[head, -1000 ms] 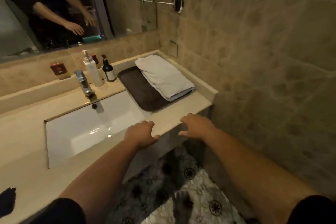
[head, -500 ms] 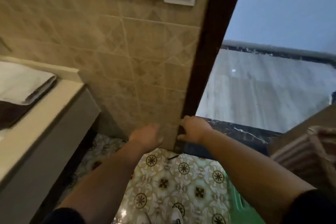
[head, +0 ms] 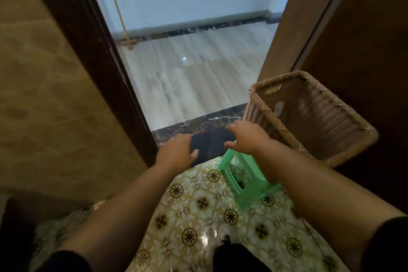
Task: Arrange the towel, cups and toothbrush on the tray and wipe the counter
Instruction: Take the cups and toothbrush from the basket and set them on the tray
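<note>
Right forearm covering top of green stool (head: 247, 180); only legs and side openings showing
Right hand (head: 247, 139) hiding near corner of basket (head: 318, 117); pale scrap inside basket too small to tell
Both sleeves running off bottom edge
Dark shape at bottom centre cut by edge, identity unclear
Rope (head: 117, 10) leaving frame at top; wooden piece at its lower end blurring
White speck on hallway floor (head: 194, 77) too small to tell

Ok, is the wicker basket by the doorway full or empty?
Nearly empty. The wicker basket shows bare woven walls inside, with only a small white scrap against the inner wall. Its bottom is too dark to check.
</note>
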`<state>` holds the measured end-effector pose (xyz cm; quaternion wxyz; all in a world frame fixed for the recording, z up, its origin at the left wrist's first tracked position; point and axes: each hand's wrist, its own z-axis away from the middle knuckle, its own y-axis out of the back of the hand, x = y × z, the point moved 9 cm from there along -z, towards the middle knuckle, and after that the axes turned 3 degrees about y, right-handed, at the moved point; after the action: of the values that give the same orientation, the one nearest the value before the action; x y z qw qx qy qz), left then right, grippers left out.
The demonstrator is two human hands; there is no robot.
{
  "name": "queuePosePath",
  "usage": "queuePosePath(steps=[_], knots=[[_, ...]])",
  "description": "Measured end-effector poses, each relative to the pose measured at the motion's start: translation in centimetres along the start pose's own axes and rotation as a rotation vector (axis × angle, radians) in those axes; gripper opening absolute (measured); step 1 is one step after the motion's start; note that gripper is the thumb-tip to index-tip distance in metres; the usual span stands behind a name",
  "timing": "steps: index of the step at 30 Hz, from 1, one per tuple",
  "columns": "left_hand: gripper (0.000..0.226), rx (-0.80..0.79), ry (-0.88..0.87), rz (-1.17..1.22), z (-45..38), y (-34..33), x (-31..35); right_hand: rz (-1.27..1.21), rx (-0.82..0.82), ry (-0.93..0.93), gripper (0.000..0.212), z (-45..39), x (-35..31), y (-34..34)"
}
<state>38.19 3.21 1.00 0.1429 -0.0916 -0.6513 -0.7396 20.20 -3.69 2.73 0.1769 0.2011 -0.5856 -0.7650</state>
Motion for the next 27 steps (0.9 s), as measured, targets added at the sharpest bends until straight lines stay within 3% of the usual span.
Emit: queuePosePath(steps=[7,10,16,23,27], knots=[[0.053,0.081,-0.157,0.057,-5.6,-2.0,13.9,-0.033,0.124,-0.120,0.049,4.1,14.2,4.0],[0.048,0.116,-0.142,0.123,-8.1,-4.1,19.4,-0.062,0.165,-0.158,0.055,4.4,21.5,3.9],[0.031,0.198,0.114,0.268,-13.3,-8.8,26.9,-0.116,0.045,-0.124,0.057,1.6,34.4,-0.6],[0.044,0.183,0.159,0.331,-16.7,-11.4,34.8,-0.222,-0.136,-0.209,0.056,-2.6,42.7,-7.6],[0.042,0.042,0.599,0.737,-19.3,-17.9,33.2,-0.365,-0.139,-0.281,0.061,-5.7,44.1,-12.5]])
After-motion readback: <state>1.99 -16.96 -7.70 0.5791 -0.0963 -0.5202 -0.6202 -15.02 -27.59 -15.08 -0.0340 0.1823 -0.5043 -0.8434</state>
